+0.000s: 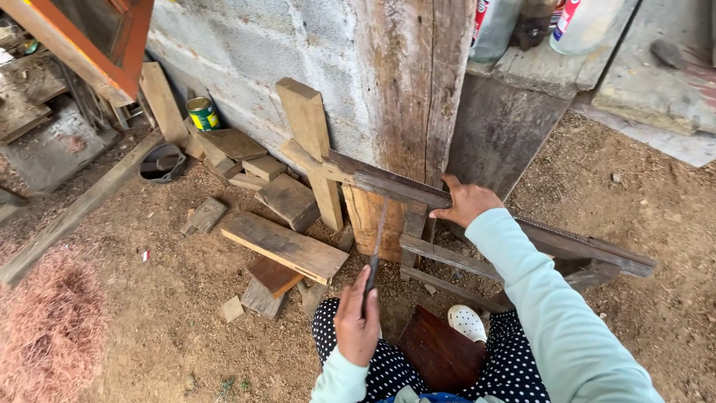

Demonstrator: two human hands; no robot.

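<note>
Head view looks down on a saw blade (477, 205) laid teeth-up along a wooden stand (455, 257), just in front of a weathered post (406, 89). Left hand (356, 322) is closed round the handle of a slim file (377, 239) whose tip rests on the blade's teeth, near the post's foot. Right hand (466, 201) grips the blade to the post's right, fingers (451, 183) curled over its toothed edge. If the file skids off the teeth, it could, I judge, jab toward those fingers; the narrow stand may also rock. Counted: one blade, one file, two hands, one green tin can (202, 113) well left of the post, roughly eight loose offcut boards (283, 246) left of it
</note>
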